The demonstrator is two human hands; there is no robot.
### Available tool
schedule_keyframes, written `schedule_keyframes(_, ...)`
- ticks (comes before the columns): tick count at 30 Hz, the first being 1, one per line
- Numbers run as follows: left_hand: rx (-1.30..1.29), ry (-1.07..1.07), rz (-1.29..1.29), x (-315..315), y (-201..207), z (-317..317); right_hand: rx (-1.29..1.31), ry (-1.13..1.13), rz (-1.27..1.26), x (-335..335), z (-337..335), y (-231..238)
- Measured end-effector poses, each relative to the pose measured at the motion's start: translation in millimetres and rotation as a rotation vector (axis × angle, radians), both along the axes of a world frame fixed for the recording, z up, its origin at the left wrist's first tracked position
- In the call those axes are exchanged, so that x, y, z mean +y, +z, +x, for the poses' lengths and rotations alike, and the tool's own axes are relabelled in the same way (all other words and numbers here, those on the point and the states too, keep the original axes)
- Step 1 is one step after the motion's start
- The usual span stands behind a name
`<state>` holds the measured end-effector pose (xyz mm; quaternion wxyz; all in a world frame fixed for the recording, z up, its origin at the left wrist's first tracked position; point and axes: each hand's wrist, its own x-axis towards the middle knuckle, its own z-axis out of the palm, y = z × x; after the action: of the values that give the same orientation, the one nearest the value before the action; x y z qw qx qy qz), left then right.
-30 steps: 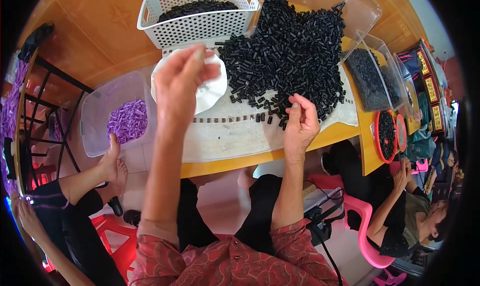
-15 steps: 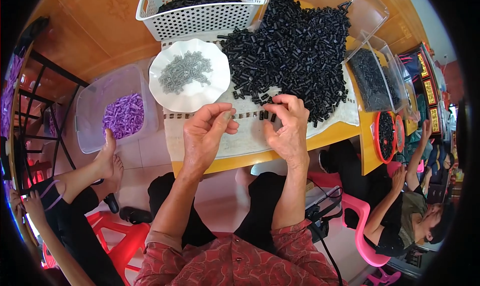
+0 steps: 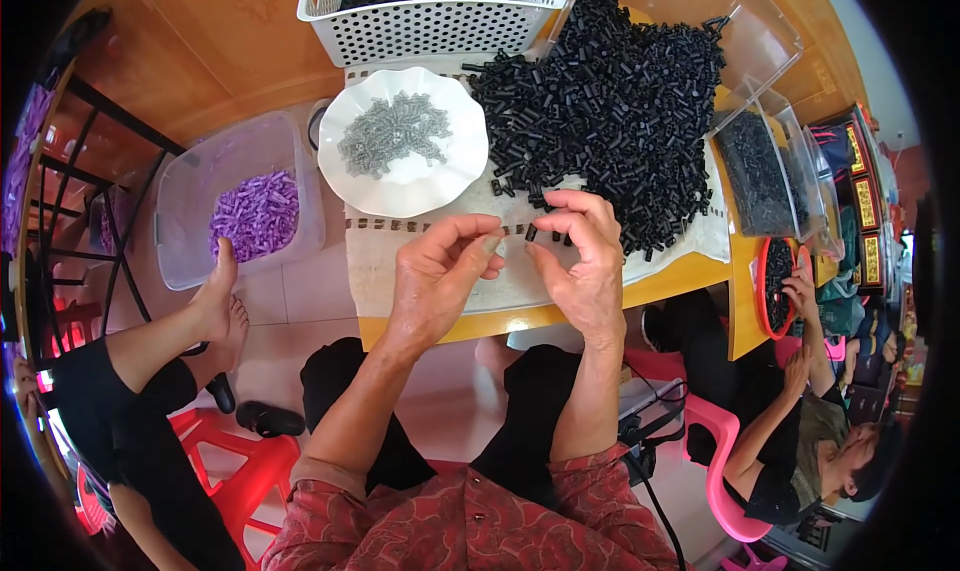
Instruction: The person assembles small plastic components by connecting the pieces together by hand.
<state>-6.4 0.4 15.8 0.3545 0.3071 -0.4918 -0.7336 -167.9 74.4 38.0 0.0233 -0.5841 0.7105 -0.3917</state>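
Observation:
My left hand (image 3: 440,276) is closed in a pinch over the white cloth; whatever its fingertips hold is too small to make out. Just beside it, the thumb and forefinger of my right hand (image 3: 583,271) close on a small black cylindrical piece (image 3: 531,233). A few more such pieces lie on the cloth behind the right fingers, partly hidden. Beyond my hands spreads a large heap of black pieces (image 3: 610,121). A white wavy-edged plate (image 3: 455,176) with small clear grey pieces (image 3: 395,136) stands behind my left hand.
A white perforated basket (image 3: 430,36) of black pieces stands at the back. To the right are clear boxes (image 3: 755,166) and a red round tray (image 3: 768,306). A clear tub (image 3: 185,231) of purple pieces is at left, near a red stool (image 3: 245,471). People sit on both sides.
The view has shifted, so the table things appear farther right. My right thumb and forefinger have closed on a black piece. The co-worker at right has brought a hand down to the red tray.

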Motion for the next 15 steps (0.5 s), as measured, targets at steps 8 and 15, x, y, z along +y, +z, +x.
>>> schedule_keyframes(8, 0.029, -0.053, -0.058, 1.1, -4.9, -0.2, -0.212, 0.192, -0.056, -5.8, 14.4, 2.1)
schedule_keyframes(15, 0.232, -0.108, 0.145, -7.4, -3.5, 6.7, -0.362, 0.228, -0.164, -6.0, 12.1, 9.0)
